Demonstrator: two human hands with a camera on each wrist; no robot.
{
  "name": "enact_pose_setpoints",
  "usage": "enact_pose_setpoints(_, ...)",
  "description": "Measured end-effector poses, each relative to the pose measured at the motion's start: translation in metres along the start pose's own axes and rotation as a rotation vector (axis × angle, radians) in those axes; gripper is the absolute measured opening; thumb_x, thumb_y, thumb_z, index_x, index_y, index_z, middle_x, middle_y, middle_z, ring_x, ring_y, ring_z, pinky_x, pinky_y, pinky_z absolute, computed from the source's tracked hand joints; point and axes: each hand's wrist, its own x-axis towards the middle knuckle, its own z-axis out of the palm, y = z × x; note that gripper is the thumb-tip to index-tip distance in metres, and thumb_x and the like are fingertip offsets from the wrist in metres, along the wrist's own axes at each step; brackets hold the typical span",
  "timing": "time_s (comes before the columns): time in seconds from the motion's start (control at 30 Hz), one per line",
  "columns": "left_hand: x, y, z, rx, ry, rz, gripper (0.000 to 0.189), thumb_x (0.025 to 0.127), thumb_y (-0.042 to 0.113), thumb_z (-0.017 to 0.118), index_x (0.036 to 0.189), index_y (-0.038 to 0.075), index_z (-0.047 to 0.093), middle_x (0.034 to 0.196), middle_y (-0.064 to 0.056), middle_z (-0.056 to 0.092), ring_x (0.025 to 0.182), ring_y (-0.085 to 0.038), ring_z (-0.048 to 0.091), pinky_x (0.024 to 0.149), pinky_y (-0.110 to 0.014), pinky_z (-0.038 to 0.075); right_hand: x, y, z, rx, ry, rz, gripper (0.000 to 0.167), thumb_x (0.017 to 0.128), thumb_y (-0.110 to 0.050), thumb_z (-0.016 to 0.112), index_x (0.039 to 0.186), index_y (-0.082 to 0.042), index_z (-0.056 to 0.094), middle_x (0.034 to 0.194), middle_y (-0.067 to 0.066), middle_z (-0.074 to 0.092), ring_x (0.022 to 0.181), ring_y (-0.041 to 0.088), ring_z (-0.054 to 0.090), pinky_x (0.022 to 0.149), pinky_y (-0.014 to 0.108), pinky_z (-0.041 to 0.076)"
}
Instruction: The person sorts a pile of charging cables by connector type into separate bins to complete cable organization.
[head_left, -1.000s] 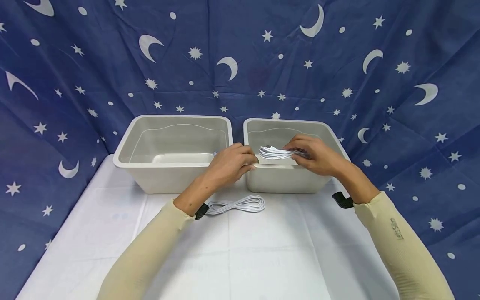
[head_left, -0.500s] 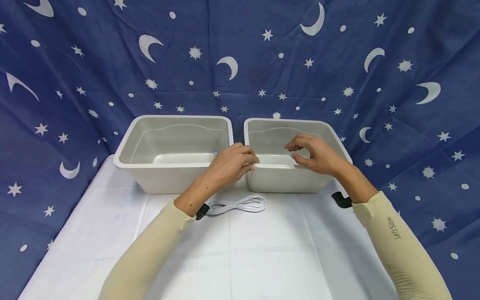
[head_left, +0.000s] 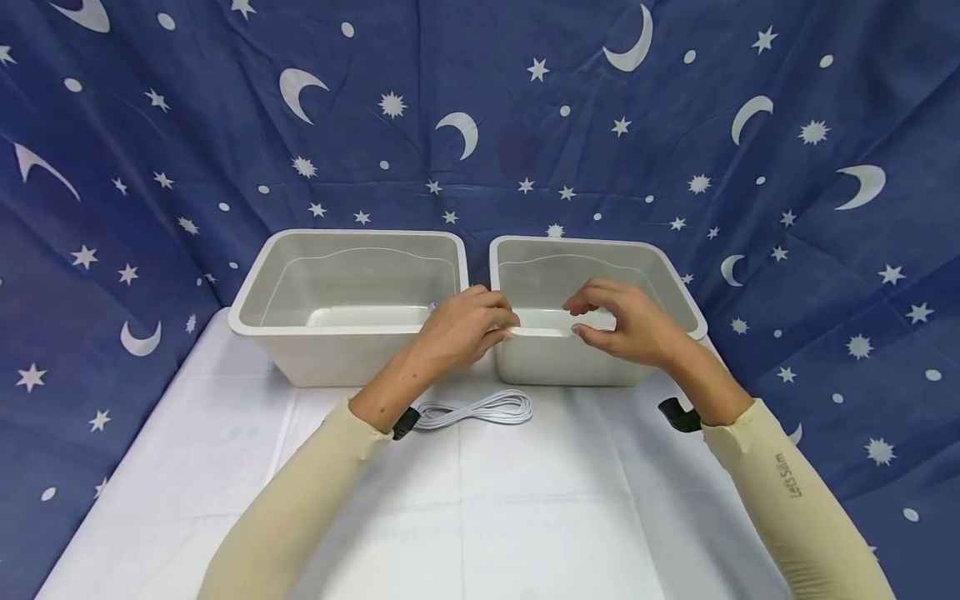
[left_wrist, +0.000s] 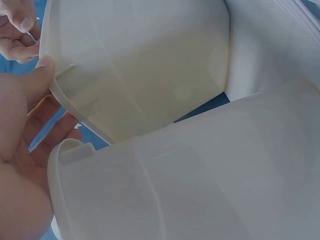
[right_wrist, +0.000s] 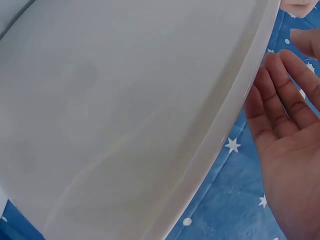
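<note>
Two light grey plastic bins stand side by side, a left bin [head_left: 330, 331] and a right bin [head_left: 577, 360]. My left hand [head_left: 467, 325] holds the right bin's rim near its front left corner. In the left wrist view, the left thumb [left_wrist: 45, 70] lies against that rim. My right hand [head_left: 618, 321] hovers over the right bin with bent fingers and a gap between thumb and fingertips; nothing is in it. The hand and front wall hide much of that bin's floor. A coiled white cable [head_left: 487, 408] lies on the table before the bins.
A white cloth covers the table [head_left: 540, 517]. Behind the bins hangs a blue curtain [head_left: 517, 92] with moons and stars. Something small and bluish [head_left: 432, 307] shows inside the left bin beside my left hand.
One second ago my right hand held a coiled white cable over the right bin; it let the cable go. The hand then shifted slightly left and down. My left hand stays put.
</note>
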Motion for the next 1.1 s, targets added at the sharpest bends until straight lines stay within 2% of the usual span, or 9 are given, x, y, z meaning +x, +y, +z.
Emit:
enact_pose_setpoints(0.27, -0.002, -0.001, -0.001, -0.004, -0.004, -0.006, 0.018, 0.101, 0.023, 0.075, 0.117, 0.018, 0.082, 0.116, 0.004, 0.072, 0.108, -0.017, 0.061, 0.091, -0.032, 0.053, -0.001, -0.007, 0.010, 0.056, 0.071, -0.066, 0.026, 0.086, 0.000, 0.082, 0.109, -0.011, 0.076, 0.107, -0.001, 0.073, 0.097, 0.016, 0.068, 0.090, 0.024, 0.054)
enact_pose_setpoints(0.4, -0.002, -0.001, 0.000, -0.006, -0.009, -0.007, 0.019, 0.101, 0.024, 0.075, 0.118, 0.017, 0.082, 0.117, 0.004, 0.072, 0.109, -0.017, 0.061, 0.091, -0.032, 0.053, -0.004, -0.013, 0.012, 0.066, 0.079, -0.078, 0.025, 0.087, -0.002, 0.083, 0.109, -0.012, 0.076, 0.108, -0.004, 0.072, 0.098, 0.015, 0.068, 0.090, 0.024, 0.054)
enact_pose_setpoints(0.63, 0.000, -0.001, 0.000, -0.003, -0.019, -0.008, 0.020, 0.101, 0.025, 0.074, 0.118, 0.017, 0.082, 0.117, 0.004, 0.072, 0.110, -0.017, 0.061, 0.093, -0.031, 0.053, -0.007, -0.022, 0.017, 0.090, 0.093, -0.088, 0.023, 0.088, -0.002, 0.080, 0.110, -0.007, 0.075, 0.109, 0.005, 0.074, 0.099, 0.017, 0.069, 0.092, 0.023, 0.053)
enact_pose_setpoints(0.83, 0.000, 0.000, -0.001, -0.002, -0.015, -0.008, 0.020, 0.101, 0.025, 0.074, 0.118, 0.017, 0.082, 0.116, 0.004, 0.072, 0.110, -0.017, 0.061, 0.093, -0.032, 0.053, -0.010, -0.030, 0.023, 0.114, 0.106, -0.132, 0.027, 0.088, -0.001, 0.080, 0.111, -0.012, 0.075, 0.110, -0.001, 0.072, 0.098, 0.015, 0.068, 0.090, 0.026, 0.055)
enact_pose_setpoints(0.97, 0.000, 0.000, -0.002, 0.004, -0.014, -0.009, 0.020, 0.101, 0.025, 0.075, 0.117, 0.018, 0.082, 0.116, 0.004, 0.072, 0.109, -0.017, 0.061, 0.092, -0.032, 0.053, -0.011, -0.035, 0.028, 0.118, 0.090, -0.143, 0.026, 0.088, -0.002, 0.080, 0.112, -0.012, 0.075, 0.112, -0.003, 0.071, 0.099, 0.015, 0.068, 0.089, 0.028, 0.057)
enact_pose_setpoints(1.1, 0.001, 0.000, -0.001, 0.008, -0.017, -0.004, 0.019, 0.100, 0.025, 0.075, 0.117, 0.018, 0.081, 0.116, 0.005, 0.072, 0.108, -0.017, 0.062, 0.091, -0.031, 0.054, -0.015, -0.040, 0.035, 0.124, 0.054, -0.115, 0.026, 0.089, -0.004, 0.079, 0.113, -0.013, 0.075, 0.113, -0.003, 0.071, 0.101, 0.015, 0.069, 0.090, 0.030, 0.058)
